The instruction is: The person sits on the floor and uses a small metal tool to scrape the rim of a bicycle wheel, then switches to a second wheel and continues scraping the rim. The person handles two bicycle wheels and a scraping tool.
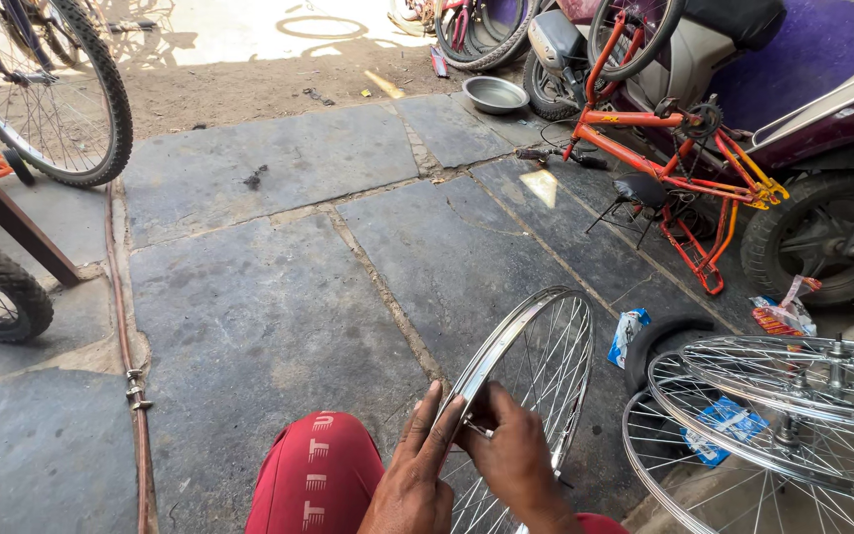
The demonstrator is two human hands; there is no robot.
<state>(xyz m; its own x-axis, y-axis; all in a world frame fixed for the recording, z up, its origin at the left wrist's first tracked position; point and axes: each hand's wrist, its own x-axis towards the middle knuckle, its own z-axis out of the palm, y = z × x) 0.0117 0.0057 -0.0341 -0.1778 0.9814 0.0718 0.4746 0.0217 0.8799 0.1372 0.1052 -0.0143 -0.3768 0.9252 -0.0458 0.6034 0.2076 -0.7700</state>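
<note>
Standing upright on the stone floor [279, 297] against the red knee [318, 475]: bare spoked wheel rim [536, 341], probably light, stiff, slick. Bracing its edge, left hand [417, 475], fingers flat together. Right hand [516, 455] pinching a small spoke tool [478, 428] beside the rim. Stacked wheels [793, 396] lying right of it.

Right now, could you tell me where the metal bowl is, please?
In the head view, the metal bowl sits far ahead on the stone floor, upper middle, just left of the scooter and orange bicycle.
</note>
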